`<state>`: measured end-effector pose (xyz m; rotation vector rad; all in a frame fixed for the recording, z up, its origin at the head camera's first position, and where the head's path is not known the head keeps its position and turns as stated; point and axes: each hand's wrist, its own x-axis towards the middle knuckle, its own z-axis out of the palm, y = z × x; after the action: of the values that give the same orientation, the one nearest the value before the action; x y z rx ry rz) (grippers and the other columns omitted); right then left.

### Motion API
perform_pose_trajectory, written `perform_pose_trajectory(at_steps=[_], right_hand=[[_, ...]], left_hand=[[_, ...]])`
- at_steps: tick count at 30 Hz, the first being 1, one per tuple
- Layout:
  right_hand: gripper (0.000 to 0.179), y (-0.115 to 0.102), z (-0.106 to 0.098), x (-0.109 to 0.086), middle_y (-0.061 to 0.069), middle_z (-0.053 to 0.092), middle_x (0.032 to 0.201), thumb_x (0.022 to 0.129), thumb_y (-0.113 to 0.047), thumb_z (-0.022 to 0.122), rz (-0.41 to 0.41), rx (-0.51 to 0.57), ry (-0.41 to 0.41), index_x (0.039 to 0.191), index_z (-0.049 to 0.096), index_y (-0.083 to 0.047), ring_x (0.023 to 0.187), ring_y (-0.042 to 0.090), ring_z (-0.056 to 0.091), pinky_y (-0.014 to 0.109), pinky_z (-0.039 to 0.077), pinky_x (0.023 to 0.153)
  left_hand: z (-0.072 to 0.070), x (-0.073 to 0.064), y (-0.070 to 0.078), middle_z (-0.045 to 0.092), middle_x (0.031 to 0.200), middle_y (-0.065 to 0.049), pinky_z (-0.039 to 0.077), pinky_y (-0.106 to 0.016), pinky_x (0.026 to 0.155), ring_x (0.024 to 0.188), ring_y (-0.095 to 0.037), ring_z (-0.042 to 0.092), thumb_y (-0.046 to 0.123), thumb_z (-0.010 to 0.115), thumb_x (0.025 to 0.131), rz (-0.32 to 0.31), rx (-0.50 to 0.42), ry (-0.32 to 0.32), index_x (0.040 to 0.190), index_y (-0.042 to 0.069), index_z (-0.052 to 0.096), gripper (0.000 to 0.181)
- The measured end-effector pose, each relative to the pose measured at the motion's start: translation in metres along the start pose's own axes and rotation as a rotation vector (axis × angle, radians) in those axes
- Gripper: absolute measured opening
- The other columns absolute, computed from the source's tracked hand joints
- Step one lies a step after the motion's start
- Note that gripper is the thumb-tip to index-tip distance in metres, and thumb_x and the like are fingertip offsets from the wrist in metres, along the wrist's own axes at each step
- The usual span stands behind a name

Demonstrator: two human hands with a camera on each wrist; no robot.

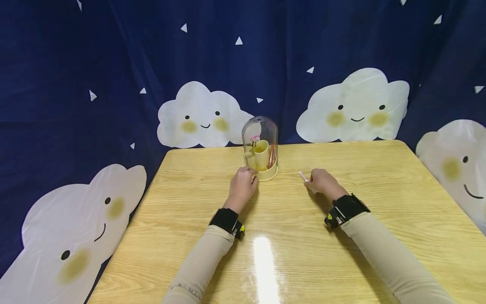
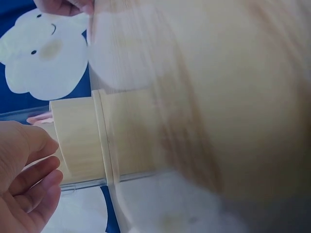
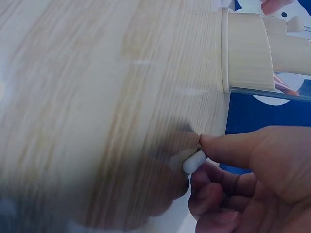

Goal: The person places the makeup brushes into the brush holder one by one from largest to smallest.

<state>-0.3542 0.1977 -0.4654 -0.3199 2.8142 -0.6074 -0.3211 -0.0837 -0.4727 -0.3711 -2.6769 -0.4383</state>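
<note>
A makeup organizer (image 1: 268, 172) with a cream base and a clear domed cover stands near the back of the table. Inside are cream cups (image 1: 262, 155), a pink item and some reddish-brown sticks. My left hand (image 1: 243, 185) is at the organizer's front left; in the left wrist view its fingers are loosely bent beside the cream base (image 2: 80, 141), with nothing seen between them. Whether the fingertips touch it I cannot tell. To the right, my right hand (image 1: 322, 182) pinches a slim white stick (image 1: 302, 176) just above the table. A rounded white end (image 3: 194, 162) shows between thumb and fingers.
The light wooden table (image 1: 303, 253) carries a bright glare streak toward its front. Behind it hangs a dark blue curtain (image 1: 212, 55) with smiling clouds and white triangles. Both wrists wear black straps with cameras.
</note>
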Motion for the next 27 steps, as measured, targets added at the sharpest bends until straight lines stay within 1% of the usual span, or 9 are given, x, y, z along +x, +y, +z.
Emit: perform_pose_trajectory(at_steps=[3, 6, 10, 13, 16, 18, 20, 23, 27], right_hand=[[0.026, -0.002, 0.002, 0.001, 0.009, 0.063, 0.069, 0.096, -0.016, 0.062, -0.024, 0.013, 0.007, 0.077, 0.065, 0.002, 0.060, 0.020, 0.058, 0.030, 0.046, 0.056], [0.027, -0.004, 0.005, 0.002, 0.006, 0.059, 0.066, 0.097, -0.012, 0.059, -0.074, 0.059, 0.032, 0.074, 0.061, 0.000, 0.058, 0.017, 0.053, 0.028, 0.043, 0.054], [0.019, -0.014, 0.004, 0.006, 0.006, 0.057, 0.068, 0.095, -0.008, 0.059, -0.204, 0.162, 0.151, 0.077, 0.059, 0.000, 0.060, 0.014, 0.050, 0.026, 0.040, 0.056], [0.008, -0.029, 0.000, 0.009, 0.009, 0.061, 0.073, 0.091, -0.003, 0.059, -0.301, 0.288, 0.261, 0.087, 0.059, 0.003, 0.059, 0.011, 0.054, 0.024, 0.044, 0.056], [0.008, -0.049, -0.004, 0.014, 0.017, 0.066, 0.080, 0.091, 0.001, 0.059, -0.366, 0.456, 0.326, 0.096, 0.058, 0.006, 0.059, 0.011, 0.062, 0.020, 0.051, 0.055], [0.011, -0.062, -0.003, 0.019, 0.021, 0.068, 0.085, 0.093, 0.002, 0.060, -0.394, 0.553, 0.355, 0.101, 0.057, 0.008, 0.063, 0.016, 0.067, 0.019, 0.053, 0.056], [0.012, -0.074, -0.001, 0.025, 0.023, 0.070, 0.088, 0.095, 0.000, 0.063, -0.413, 0.599, 0.387, 0.103, 0.058, 0.008, 0.068, 0.023, 0.070, 0.018, 0.053, 0.057], [0.013, -0.085, 0.006, 0.033, 0.021, 0.071, 0.091, 0.095, -0.004, 0.067, -0.411, 0.586, 0.430, 0.102, 0.061, 0.005, 0.074, 0.026, 0.069, 0.017, 0.050, 0.058], [0.011, -0.092, 0.019, 0.041, 0.017, 0.072, 0.089, 0.095, -0.006, 0.069, -0.393, 0.524, 0.452, 0.099, 0.064, 0.003, 0.073, 0.017, 0.064, 0.017, 0.046, 0.060]], left_hand=[[-0.001, -0.004, -0.004, 0.072, 0.105, -0.010, 0.059, -0.037, 0.081, 0.099, -0.028, 0.069, 0.011, 0.071, 0.094, -0.014, -0.025, -0.009, 0.107, 0.007, 0.079, 0.016], [0.000, -0.008, -0.008, 0.073, 0.105, -0.010, 0.059, -0.039, 0.081, 0.100, -0.028, 0.069, 0.011, 0.071, 0.094, -0.024, -0.052, -0.014, 0.108, 0.007, 0.079, 0.016], [-0.001, -0.010, -0.011, 0.073, 0.105, -0.011, 0.059, -0.039, 0.082, 0.100, -0.028, 0.069, 0.009, 0.071, 0.094, -0.034, -0.095, -0.016, 0.107, 0.005, 0.078, 0.016], [-0.001, -0.010, -0.012, 0.073, 0.106, -0.011, 0.059, -0.038, 0.082, 0.100, -0.028, 0.069, 0.009, 0.070, 0.094, -0.035, -0.111, -0.020, 0.107, 0.005, 0.078, 0.016], [-0.002, -0.010, -0.013, 0.073, 0.107, -0.011, 0.059, -0.037, 0.083, 0.101, -0.027, 0.069, 0.010, 0.070, 0.094, -0.036, -0.117, -0.033, 0.108, 0.005, 0.078, 0.017], [-0.002, -0.009, -0.014, 0.073, 0.107, -0.011, 0.059, -0.037, 0.083, 0.101, -0.027, 0.069, 0.010, 0.070, 0.095, -0.037, -0.117, -0.042, 0.109, 0.005, 0.078, 0.018], [-0.001, -0.008, -0.014, 0.073, 0.107, -0.011, 0.059, -0.036, 0.083, 0.102, -0.027, 0.069, 0.010, 0.070, 0.095, -0.034, -0.112, -0.040, 0.111, 0.004, 0.077, 0.018], [0.000, -0.005, -0.014, 0.071, 0.108, -0.011, 0.058, -0.036, 0.084, 0.102, -0.026, 0.068, 0.011, 0.069, 0.096, -0.006, -0.072, -0.039, 0.114, 0.005, 0.076, 0.021], [0.002, 0.002, -0.015, 0.067, 0.112, -0.011, 0.057, -0.033, 0.087, 0.104, -0.025, 0.064, 0.014, 0.068, 0.097, 0.045, 0.016, -0.050, 0.120, 0.007, 0.074, 0.025]])
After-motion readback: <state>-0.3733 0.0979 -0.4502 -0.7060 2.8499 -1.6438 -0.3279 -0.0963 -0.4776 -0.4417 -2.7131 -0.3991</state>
